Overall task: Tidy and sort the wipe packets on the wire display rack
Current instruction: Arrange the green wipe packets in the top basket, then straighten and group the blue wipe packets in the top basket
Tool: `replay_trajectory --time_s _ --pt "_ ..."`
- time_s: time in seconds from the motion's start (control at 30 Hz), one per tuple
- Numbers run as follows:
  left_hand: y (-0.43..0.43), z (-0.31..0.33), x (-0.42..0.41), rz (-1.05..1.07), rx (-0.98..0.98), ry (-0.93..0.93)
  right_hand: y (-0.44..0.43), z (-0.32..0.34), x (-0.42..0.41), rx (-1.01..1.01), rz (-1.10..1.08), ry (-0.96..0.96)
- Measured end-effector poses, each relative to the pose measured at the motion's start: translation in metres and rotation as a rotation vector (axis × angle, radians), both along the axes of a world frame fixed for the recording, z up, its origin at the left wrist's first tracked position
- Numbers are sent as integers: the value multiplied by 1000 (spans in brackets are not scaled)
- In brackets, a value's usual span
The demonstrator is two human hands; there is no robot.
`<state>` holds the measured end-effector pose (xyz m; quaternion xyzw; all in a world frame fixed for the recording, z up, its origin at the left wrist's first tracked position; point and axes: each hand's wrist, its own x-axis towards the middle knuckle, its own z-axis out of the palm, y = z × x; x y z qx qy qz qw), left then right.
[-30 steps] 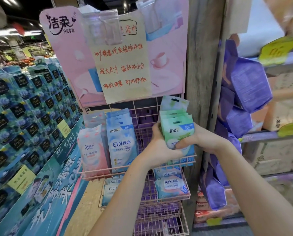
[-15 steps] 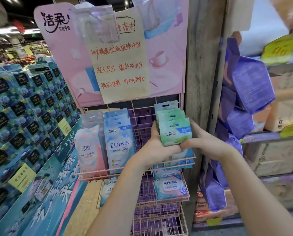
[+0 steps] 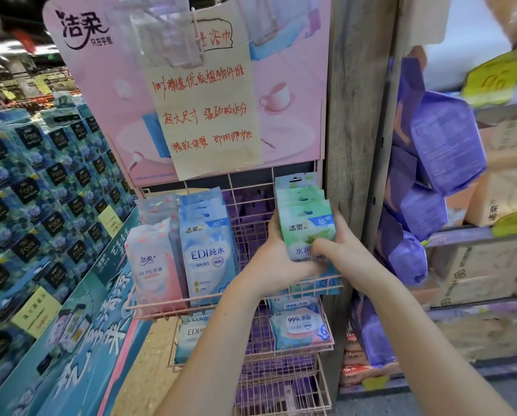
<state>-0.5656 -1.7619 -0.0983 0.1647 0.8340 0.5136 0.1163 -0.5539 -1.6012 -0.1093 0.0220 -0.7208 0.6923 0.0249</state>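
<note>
Squaring the green packets (image 3: 306, 225) w/ left hand (image 3: 276, 262) & right hand (image 3: 342, 255) both clasped round the stack, at the right end of the rack's top basket (image 3: 203, 298), I reckoned next: seat them upright.

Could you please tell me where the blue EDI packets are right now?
In the head view, the blue EDI packets stand left of centre in the top wire basket, just right of the pink packets.

To your left, stacked blue boxes (image 3: 26, 190) sit on a teal printed display base (image 3: 71, 340). A weathered wooden post (image 3: 353, 115) stands right of centre. Beyond it, shelving (image 3: 476, 235) carries purple packs (image 3: 446, 145), cardboard cartons (image 3: 485, 271) and yellow tags (image 3: 500, 79). The floor (image 3: 158, 349) is yellowish and speckled.
</note>
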Motion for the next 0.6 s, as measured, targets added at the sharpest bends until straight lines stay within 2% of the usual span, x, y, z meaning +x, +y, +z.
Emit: replay_trajectory --time_s 0.27,0.37,0.43,0.5,0.53,0.6 --pt "-3 8 9 86 -111 51 0 1 6 -8 -11 -4" --pt "-5 17 24 142 -181 176 -1 13 15 16 -81 26" --pt "-11 27 41 167 -215 262 -9 28 26 67 -294 161" --pt "-27 33 57 267 -183 392 -29 47 41 96 -469 403" --pt "-35 35 63 341 -160 456 -40 57 49 101 -511 522" --pt "-59 35 69 514 -126 532 -70 68 57 60 -426 663"
